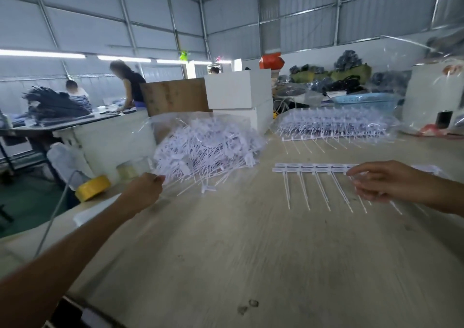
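On the pale wooden table (251, 265), whose near stretch at 6 o'clock was bare board with a couple of dark marks, the person's two forearms reached in from the lower left and the right edge. At about 9 o'clock the left hand (147, 185) was curled into a fist, thumb and fingers pinching the near edge of a clear plastic bag (173, 124). The bag lay open on the table towards 11 o'clock, and a tangled heap of white plastic tag ties (206, 147) spilled from it onto the board. At 3 o'clock the right hand (384, 182) lay with its fingers stretched out and only loosely bent, holding nothing, over the right end of a strip of tag ties (313, 168) that lay flat, its stems pointing towards the person; motion blur hid whether the fingertips touched it. Off the table's left edge at 9 o'clock stood a yellow tape roll (93, 188), with a pale tape roll (126, 170) just beyond it. Farther out at 1 o'clock lay a second bag of tag ties (334, 124), in neat rows, and behind it a blue basket (364, 100). At 12 o'clock stood stacked white boxes (238, 91) beside a brown board (175, 96). Far off at 10 o'clock, two people worked at another table by a pile of dark garments (57, 106).
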Demonstrator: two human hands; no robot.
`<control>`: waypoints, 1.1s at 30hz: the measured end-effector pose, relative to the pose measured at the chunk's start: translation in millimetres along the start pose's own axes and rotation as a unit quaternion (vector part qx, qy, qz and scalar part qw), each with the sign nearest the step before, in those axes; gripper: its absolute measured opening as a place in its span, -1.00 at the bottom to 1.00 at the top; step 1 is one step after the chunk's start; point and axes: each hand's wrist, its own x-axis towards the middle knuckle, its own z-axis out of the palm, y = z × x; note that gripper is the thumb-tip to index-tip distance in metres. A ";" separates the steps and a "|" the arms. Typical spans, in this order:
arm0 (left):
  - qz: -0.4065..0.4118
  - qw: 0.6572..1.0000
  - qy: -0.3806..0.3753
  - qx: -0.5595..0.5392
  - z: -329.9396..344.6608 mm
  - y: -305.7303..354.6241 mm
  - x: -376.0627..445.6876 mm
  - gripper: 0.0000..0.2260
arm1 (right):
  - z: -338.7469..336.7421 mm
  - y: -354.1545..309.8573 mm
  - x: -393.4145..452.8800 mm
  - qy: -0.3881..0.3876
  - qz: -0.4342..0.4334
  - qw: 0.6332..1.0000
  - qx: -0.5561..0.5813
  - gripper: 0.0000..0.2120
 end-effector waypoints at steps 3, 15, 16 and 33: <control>-0.023 0.999 -0.026 -0.017 -2.1 11.6 19.5 -0.68 | 4.7 5.6 -2.0 0.016 -0.010 0.999 -0.041 -0.85; 0.006 0.988 -0.096 -0.124 15.2 79.3 48.9 -0.72 | 173.3 -139.5 110.0 0.080 -0.170 0.968 -0.167 -0.42; 0.004 0.986 -0.103 -0.133 20.4 82.5 49.5 -0.74 | 193.5 -150.1 124.1 0.073 -0.152 0.965 -0.200 -0.30; 0.062 0.964 -0.152 -0.208 53.8 138.2 52.8 -0.75 | 171.6 -168.4 142.6 0.340 -0.237 0.910 -0.009 -0.72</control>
